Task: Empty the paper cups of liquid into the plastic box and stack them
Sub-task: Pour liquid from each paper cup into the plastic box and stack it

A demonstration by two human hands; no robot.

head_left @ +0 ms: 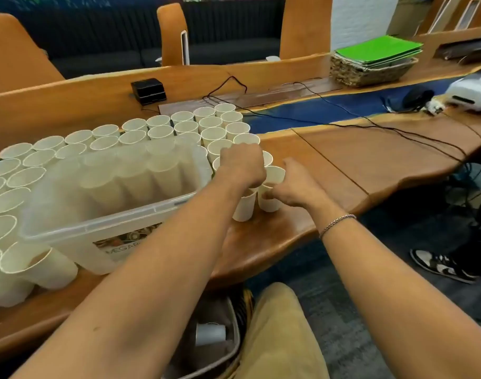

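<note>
Left grip [242, 166], right grip [291, 187], both curled.

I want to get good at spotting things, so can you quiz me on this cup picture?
1. True or false: the right hand grips a paper cup.
2. Which side of that hand is the plastic box on? A left, B right.
3. Fill in: the folders on the woven basket are ____.
Key: 1 true; 2 A; 3 green.

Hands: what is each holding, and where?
Left hand grips one paper cup at its rim from above; right hand pinches another cup near its rim.
</note>
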